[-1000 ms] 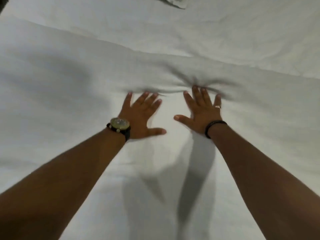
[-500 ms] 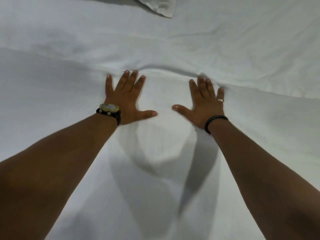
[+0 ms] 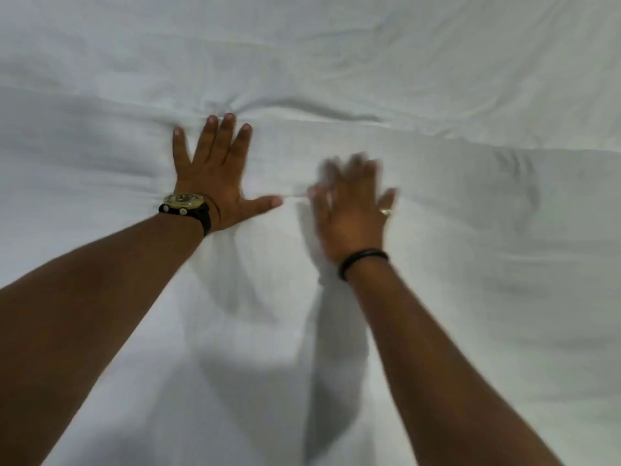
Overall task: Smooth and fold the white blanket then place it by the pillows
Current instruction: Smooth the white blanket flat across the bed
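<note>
The white blanket point(image 3: 470, 297) lies spread across the bed and fills the lower part of the head view. Its far edge runs as a creased ridge across the middle. My left hand point(image 3: 215, 176) presses flat on the blanket with straight, spread fingers, the fingertips at that ridge. It wears a gold watch on a black strap. My right hand point(image 3: 353, 210) is blurred with motion, fingers straight, over the blanket a little nearer to me. It carries a ring and a black wristband. No pillows are in view.
Beyond the blanket's edge the white bed sheet point(image 3: 369, 45) stretches to the top of the view, with faint wrinkles. Shadows of my arms fall on the blanket between my forearms.
Both hands slid forward over the blanket to its far edge. Now my right hand has pulled back toward me and is blurred, while my left stays pressed at the ridge. The pillow corner left the view.
</note>
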